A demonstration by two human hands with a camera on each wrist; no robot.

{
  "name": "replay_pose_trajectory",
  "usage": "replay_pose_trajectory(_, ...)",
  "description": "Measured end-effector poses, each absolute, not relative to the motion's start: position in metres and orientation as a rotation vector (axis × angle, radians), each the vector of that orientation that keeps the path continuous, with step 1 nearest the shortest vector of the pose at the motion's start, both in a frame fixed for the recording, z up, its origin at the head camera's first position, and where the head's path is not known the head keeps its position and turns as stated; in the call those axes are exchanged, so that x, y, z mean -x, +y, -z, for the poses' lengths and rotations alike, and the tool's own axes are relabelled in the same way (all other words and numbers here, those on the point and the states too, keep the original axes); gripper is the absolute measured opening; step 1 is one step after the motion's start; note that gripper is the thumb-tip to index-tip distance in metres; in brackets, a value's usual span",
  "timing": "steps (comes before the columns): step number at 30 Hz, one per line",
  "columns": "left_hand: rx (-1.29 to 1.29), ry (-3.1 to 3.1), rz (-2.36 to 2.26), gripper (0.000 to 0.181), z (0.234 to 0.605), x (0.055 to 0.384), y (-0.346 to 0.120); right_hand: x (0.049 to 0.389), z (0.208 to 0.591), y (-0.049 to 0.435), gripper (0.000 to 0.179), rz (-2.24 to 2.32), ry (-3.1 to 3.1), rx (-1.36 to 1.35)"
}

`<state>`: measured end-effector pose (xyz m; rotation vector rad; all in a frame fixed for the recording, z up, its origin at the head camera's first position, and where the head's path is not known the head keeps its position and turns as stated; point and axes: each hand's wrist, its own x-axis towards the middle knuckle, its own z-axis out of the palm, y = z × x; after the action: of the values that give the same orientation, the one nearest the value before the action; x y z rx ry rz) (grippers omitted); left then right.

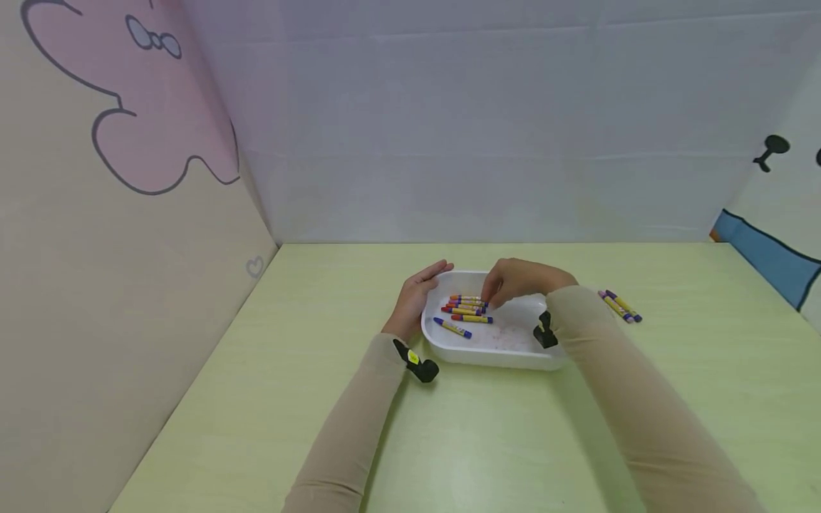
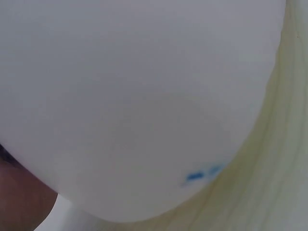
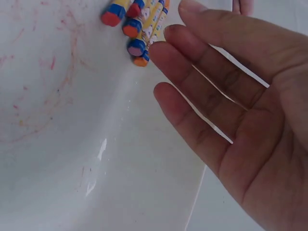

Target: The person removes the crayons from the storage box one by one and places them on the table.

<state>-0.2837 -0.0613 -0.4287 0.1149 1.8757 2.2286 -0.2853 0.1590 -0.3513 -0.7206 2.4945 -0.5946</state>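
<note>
A white tray (image 1: 507, 356) stands on the table, its inside smudged with colour. Several yellow-wrapped crayons (image 1: 471, 320) with red and orange tips lie in its left half, most of them side by side. A blue-tipped crayon (image 1: 452, 328) lies slanted nearer the front. My left hand (image 1: 408, 303) rests along the tray's left end, its fingers straight against the outer wall; the left wrist view is mostly white tray wall (image 2: 144, 96). Over the tray, my right hand (image 1: 519, 278) points down at the crayon row; its fingers (image 3: 178, 67) extend beside the crayon ends (image 3: 137, 46).
Two more crayons (image 1: 620, 306) lie together on the pale green table (image 1: 487, 434), right of the tray beyond my right sleeve. A white cloth wall (image 1: 487, 142) stands behind the table, with printed side walls at left and right. Each wrist carries a black camera (image 1: 423, 369).
</note>
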Motion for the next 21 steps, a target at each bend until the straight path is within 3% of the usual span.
replay_pose_trajectory(21,-0.146,1.818,-2.205,0.042,0.42,0.28,-0.066,0.283,0.368,0.129,0.012,0.491,2.46,0.601)
